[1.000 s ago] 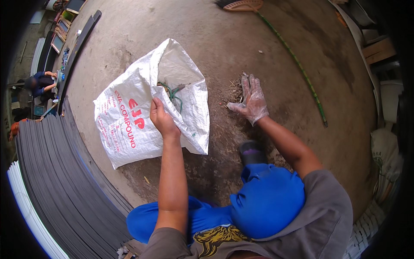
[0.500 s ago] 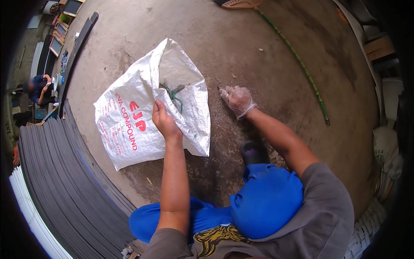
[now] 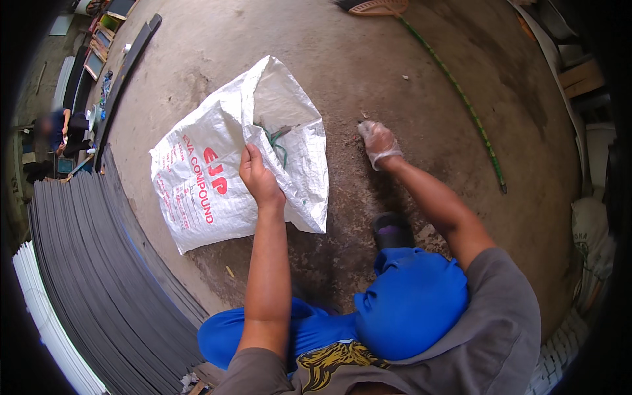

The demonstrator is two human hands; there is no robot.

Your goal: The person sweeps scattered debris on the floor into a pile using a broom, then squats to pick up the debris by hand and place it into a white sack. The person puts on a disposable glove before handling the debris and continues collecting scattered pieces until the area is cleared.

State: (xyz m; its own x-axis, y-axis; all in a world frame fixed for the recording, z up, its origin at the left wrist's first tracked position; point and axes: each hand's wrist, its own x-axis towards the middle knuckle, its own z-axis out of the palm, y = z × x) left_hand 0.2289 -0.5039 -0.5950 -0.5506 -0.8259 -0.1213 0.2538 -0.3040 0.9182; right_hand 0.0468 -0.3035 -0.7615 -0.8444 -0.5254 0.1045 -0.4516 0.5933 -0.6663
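Note:
A white woven plastic sack (image 3: 191, 178) with red print lies on the floor, its mouth gaping toward the right. My bare left hand (image 3: 261, 179) grips the rim of that mouth, thumb up. Inside the opening shows a tangle of green cord (image 3: 278, 148) with some dark bits. To the right of the sack, my right hand (image 3: 380, 141) wears a clear plastic glove and is down at the floor, fingers curled together. Loose crumbs and dirt (image 3: 349, 137) lie beside it. Whatever its fingers hold is too small or hidden to make out.
A broom (image 3: 378, 6) with a long green handle (image 3: 461, 99) lies at the far right. Stacked dark sheets (image 3: 112, 263) fill the left side, with a long black bar (image 3: 128, 79) beyond. Another person (image 3: 66, 131) sits at the far left. Pale sacks (image 3: 592, 227) stand along the right.
My right hand has moved a little to the right and away from me along the floor, its fingers more bunched. My left hand keeps hold of the sack rim.

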